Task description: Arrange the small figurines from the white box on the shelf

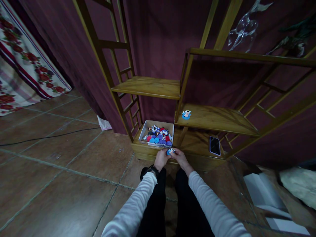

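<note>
Between my two hands is a small figurine (170, 151) with a blue base and a white and dark upper part. My left hand (162, 158), with a dark watch on its wrist, grips it from the left. My right hand (180, 158) closes its fingers on the other side. Just beyond them, a cardboard box (142, 133) on the bottom shelf holds many similar figurines with blue, purple and red bases. Another figurine (186, 114) on a blue base stands at the left end of the middle shelf (217, 118).
A phone (214, 145) lies on the bottom shelf at right. The upper left shelf (150, 86) overhangs the box. A clear glass deer (244, 28) stands on the top shelf (247, 56). A black cable (49, 135) crosses the tiled floor; white packaging (264, 191) lies at right.
</note>
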The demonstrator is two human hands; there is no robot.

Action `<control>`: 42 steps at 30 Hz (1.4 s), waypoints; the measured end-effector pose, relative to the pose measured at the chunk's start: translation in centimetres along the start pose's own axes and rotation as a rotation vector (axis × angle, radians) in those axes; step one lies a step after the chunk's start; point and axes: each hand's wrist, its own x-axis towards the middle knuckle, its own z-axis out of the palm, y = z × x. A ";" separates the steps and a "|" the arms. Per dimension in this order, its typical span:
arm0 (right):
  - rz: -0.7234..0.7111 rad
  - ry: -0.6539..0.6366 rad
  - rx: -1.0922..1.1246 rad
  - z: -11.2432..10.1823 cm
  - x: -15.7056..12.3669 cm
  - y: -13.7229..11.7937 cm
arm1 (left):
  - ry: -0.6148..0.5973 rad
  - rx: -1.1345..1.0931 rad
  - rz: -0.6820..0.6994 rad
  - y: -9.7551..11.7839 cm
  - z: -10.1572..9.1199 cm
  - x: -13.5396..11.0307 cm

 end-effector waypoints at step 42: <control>0.080 -0.001 0.141 -0.3 -0.1 -0.1 | -0.018 0.532 0.266 1.5 -0.2 -1.3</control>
